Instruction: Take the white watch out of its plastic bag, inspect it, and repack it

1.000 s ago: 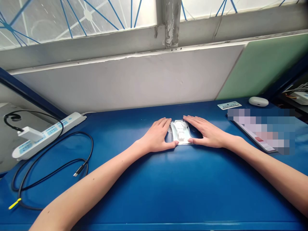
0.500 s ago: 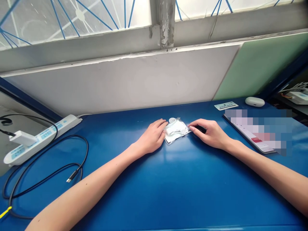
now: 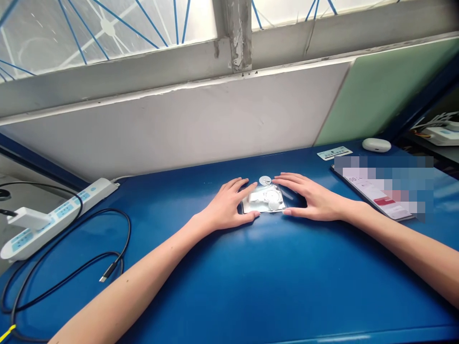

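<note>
A small clear plastic packet [image 3: 256, 206] lies flat on the blue table, with white parts inside, one of them ring-shaped. Just behind its far edge shows a round white disc [image 3: 265, 180]. My left hand [image 3: 229, 205] rests at the packet's left side, thumb and fingers spread around its corner. On the other side, my right hand [image 3: 311, 196] has its fingers stretched toward the disc and its thumb by the packet's near right corner. Neither hand is closed on the packet; whether the fingertips press on it I cannot tell.
At the left lies a white power strip [image 3: 59, 220] with a white charger [image 3: 28, 219] plugged in and a looped black cable [image 3: 129, 234]. To the right are a phone [image 3: 380, 196], partly pixelated, a white card [image 3: 334, 153] and a white earbud case [image 3: 376, 145]. A wall panel [image 3: 179, 126] stands behind.
The packet has been turned and now lies flatter, its ring-shaped part showing. Both hands have spread their fingers; the right thumb and fingers have parted from the packet's right edge.
</note>
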{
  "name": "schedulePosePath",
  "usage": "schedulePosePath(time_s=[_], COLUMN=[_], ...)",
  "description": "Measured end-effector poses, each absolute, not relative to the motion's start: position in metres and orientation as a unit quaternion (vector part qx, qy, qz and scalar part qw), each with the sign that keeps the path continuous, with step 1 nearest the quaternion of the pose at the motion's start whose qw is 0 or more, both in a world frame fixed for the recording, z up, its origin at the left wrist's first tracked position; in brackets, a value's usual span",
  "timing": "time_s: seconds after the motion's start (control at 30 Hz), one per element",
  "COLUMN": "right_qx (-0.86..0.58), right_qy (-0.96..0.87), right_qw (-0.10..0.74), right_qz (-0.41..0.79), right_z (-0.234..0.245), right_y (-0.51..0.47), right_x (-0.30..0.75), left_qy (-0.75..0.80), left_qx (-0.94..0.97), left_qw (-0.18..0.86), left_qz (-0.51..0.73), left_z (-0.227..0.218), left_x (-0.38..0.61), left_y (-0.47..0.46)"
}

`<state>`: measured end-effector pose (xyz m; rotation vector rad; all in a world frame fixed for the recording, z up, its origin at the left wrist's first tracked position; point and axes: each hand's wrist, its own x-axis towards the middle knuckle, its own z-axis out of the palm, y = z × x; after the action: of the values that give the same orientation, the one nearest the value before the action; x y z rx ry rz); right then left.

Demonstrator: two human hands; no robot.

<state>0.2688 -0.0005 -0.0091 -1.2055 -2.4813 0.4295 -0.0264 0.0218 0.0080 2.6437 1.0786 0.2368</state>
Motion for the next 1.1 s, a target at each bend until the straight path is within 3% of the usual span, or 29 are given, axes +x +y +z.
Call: schedulePosePath(time_s=[1.1], right_qx=[-0.430], right_qy=[-0.879], right_qw=[0.169], right_qz=[0.120], right_z=[-0.017], right_y=[0.003], right_x=[0.269], left_qy=[0.381], left_qx=[0.905], left_qw=[0.098], left_qz=[0.162], left_z=[-0.004], left_x=[-0.024], left_y=[0.024])
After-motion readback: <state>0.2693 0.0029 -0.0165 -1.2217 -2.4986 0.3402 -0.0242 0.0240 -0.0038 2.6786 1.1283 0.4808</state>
